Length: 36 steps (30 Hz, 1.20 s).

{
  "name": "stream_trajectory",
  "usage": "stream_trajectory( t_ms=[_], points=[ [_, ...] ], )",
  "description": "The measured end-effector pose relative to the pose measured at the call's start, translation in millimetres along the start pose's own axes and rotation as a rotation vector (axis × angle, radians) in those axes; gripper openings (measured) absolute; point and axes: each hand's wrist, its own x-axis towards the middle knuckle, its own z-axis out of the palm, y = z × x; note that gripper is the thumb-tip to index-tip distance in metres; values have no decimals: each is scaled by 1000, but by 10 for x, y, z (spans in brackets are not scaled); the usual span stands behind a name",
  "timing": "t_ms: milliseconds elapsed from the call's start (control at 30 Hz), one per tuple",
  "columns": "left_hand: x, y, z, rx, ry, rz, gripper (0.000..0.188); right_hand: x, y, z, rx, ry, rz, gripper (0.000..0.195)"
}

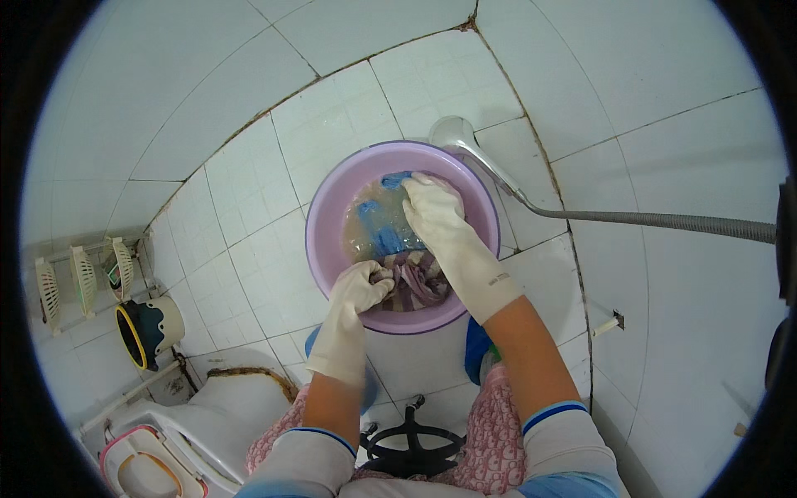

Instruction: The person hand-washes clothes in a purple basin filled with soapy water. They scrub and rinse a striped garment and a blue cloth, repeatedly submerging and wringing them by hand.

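A round lilac plastic basin (324,249) stands on the tiled floor with cloudy, sudsy water (361,246) in it. My left hand (361,289), in a cream rubber glove, grips the edge of a wet striped cloth (417,283) at the basin's near side. On the far right inside the basin is my right hand (436,202), gloved too, its fingers bent. Its fingertips meet a blue piece (395,180); whether they grip it is hidden. More blue material (377,227), perhaps fabric, lies in the water between the hands.
A chrome shower head (453,132) touches the basin's far right rim, its grey hose (654,219) running to the right wall. White toilet (236,398) and a child's toilet seat (152,464) are at lower left. Wall soap racks (81,280) hang left. A black stool-like frame (411,436) stands below me.
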Motion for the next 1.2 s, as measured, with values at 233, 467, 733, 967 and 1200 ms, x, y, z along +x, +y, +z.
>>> stream_trajectory(
  t_ms=[233, 467, 733, 967, 1200],
  points=[
    [14, 18, 177, -869, 401, 67, 18, 99, 13, 362, 84, -493, 378, 63],
    [-215, 252, 283, -1305, 214, 142, 45, -264, -96, -47, 595, -321, 320, 58],
    [-289, 78, 757, -1634, -307, 462, 66, -766, -647, -684, 601, -127, 266, 63],
    [-518, 199, 1261, -2348, -585, 315, 84, -954, -1754, -2045, 1086, 134, 303, 40],
    [-828, 533, 822, -2470, -628, 355, 80, -1118, -2423, -2694, 1275, 239, 155, 32]
  ],
)
